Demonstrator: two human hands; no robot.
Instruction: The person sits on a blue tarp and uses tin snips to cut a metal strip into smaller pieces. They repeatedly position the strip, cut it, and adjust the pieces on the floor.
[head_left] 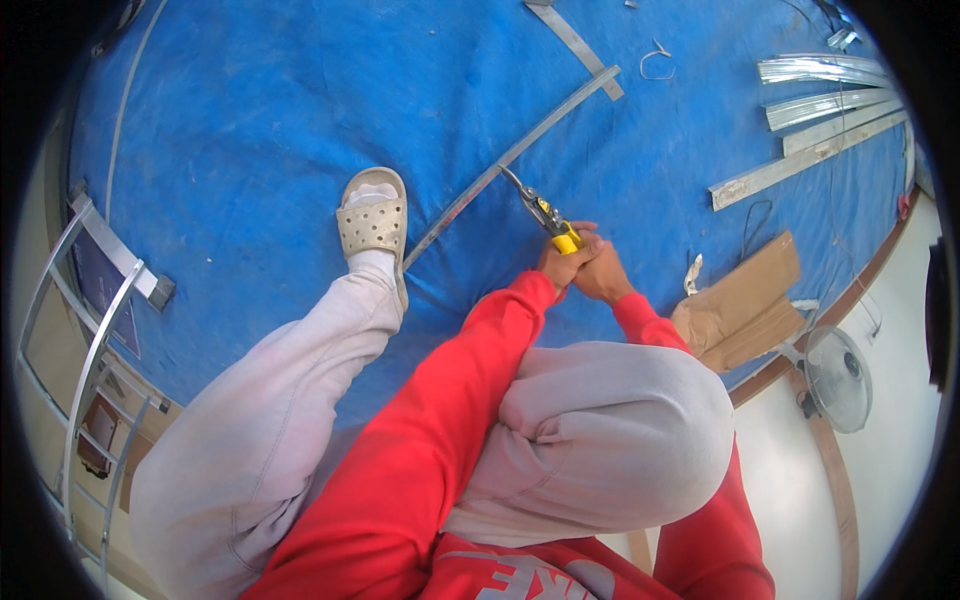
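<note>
So the snips are the eye-catcher here: bright yellow grips, a dark metal pivot section with a bit of yellow on it, and a slim, pointed nose. They're out over the blue tarp, angled up and to the left, with the nose right at the strip, about midway along it. I can't tell whether the blades are actually biting or just resting against the edge.

The left hand has its fingers wrapped around the yellow grips, and the right hand is bunched up against it, fingers curled around the same grips (they overlap a lot, so who's squeezing harder is anyone's guess).

The strip is long, thin and dull grey, with a reddish smear on its lower stretch. It runs diagonally from beside the sandal up to a second strip, where the two cross. More metal lengths lie off to the right, above some cardboard.
</note>
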